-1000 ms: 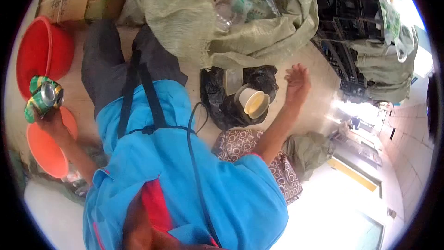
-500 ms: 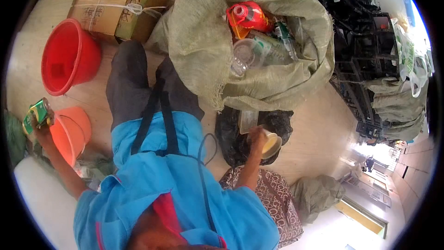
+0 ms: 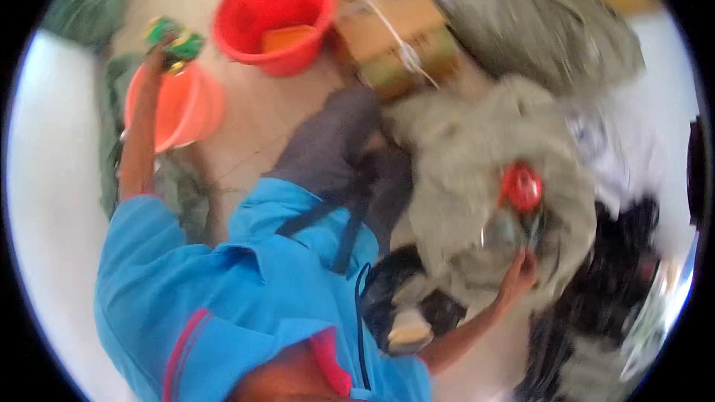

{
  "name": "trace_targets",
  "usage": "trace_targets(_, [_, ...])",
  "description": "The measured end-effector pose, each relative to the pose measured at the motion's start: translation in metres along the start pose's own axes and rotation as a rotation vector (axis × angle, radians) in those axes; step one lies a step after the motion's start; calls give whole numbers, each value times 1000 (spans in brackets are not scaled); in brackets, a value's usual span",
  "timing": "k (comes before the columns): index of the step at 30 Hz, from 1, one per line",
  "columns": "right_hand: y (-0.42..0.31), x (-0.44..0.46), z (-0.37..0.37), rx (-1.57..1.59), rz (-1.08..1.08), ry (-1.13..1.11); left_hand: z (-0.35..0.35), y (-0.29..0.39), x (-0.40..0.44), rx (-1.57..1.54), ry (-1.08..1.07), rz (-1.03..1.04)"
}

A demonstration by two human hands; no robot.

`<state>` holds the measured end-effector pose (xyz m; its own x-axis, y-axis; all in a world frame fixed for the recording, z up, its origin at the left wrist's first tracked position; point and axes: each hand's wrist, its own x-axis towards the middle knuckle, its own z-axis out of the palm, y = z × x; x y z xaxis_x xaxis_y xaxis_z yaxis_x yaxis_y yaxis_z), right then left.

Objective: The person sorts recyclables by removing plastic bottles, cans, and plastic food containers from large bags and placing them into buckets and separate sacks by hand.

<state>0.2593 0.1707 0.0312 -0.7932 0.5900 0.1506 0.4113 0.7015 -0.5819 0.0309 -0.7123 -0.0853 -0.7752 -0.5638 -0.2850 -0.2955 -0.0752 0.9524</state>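
Some green cans (image 3: 185,45), axis blurred, are clamped by the left hand (image 3: 158,50) near the orange bucket (image 3: 210,103); finger closure of the right hand (image 3: 523,269) cannot be determined.

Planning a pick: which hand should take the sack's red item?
Likely right: the right hand is at the open sack, near the red item; the left hand holds a green item near the pink bucket.

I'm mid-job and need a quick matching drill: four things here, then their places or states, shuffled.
1. cardboard box
2. red bucket
3. red container
4. left hand

A. inside the open sack
B. gripping something green
C. between the pink bucket and the box
D. tied with pale string

Pairs: 1-D, 2-C, 3-A, 4-B
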Motion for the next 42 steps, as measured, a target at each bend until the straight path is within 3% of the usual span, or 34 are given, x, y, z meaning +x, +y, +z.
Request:
trace_targets(2, [-11, 23, 24, -240, -185, 142, 24, 22, -35, -27, 169, 87])
trace_targets(4, [-12, 36, 32, -137, -94, 38, 29, 37, -54, -6, 109, -3])
trace_targets(7, [-19, 42, 37, -115, -117, -98, 36, 50, -64, -14, 111, 36])
trace_targets(10, [-19, 35, 41, -318, -58, -264, 27, 24, -45, -53, 124, 1])
trace_targets(12, [-15, 32, 59, -276, -3, -299, 7, 13, -30, -191, 169, 117])
trace_targets(15, [19, 33, 51, -315, -70, -419, 3, 10, -43, -241, 124, 35])
trace_targets(17, [20, 32, 56, -445, -8, -368, -17, -16, -25, -183, 97, 1])
trace_targets(19, [24, 42, 55, -435, -23, -393, -21, -11, -26, -66, 141, -185])
trace_targets(22, [10, 38, 43, -298, -97, -353, -15, -14, -13, 28, 99, -281])
trace_targets(24, [-23, 34, 43, -272, -37, -247, -16, -25, -6, 73, 90, -295])
trace_targets(26, [-15, 47, 26, -410, -59, -297, -26, -68, -25, 179, 24, -152])
trace_targets(27, [32, 48, 4, -356, 119, -252, -1, -62, -29, -144, -153, -432])
trace_targets(28, [13, 26, -20, -549, 200, -228, 2, -82, -18, -44, -199, -363])
trace_targets(29, [17, 2, -23, -362, 198, -11, -22, -94, -11, 216, -168, -159])
trace_targets(30, [-15, -4, -26, -235, 214, -46, -35, -101, 8, 468, -133, 24])
trace_targets(31, [12, -10, -34, 52, 297, 27, -39, -101, 21, 644, -90, 174])
trace_targets(32, [-23, -1, -6, -249, 350, 26, -46, -86, 24, 778, -12, 291])
trace_targets(33, [-15, 9, 26, 15, 281, 102, -45, -58, 24, 812, 58, 360])
trace_targets(34, [-36, 18, 40, -97, 306, 92, -20, -19, 6, 731, 111, 373])
trace_targets(36, [-74, 18, 64, 79, 288, 116, 7, -3, 3, 683, 112, 412])
trace_targets(38, [-109, 18, 77, 179, 317, 133, 71, 23, -26, 496, -137, 562])
trace_targets(39, [-64, 22, 56, 275, 316, 122, 116, 12, -66, 431, -260, 584])
trace_targets(41, [-77, 19, 58, 369, 293, 132, 220, 31, -138, 362, -295, 348])
trace_targets(42, [-77, 14, 59, 380, 292, 145, 251, 4, -146, 97, -634, 410])
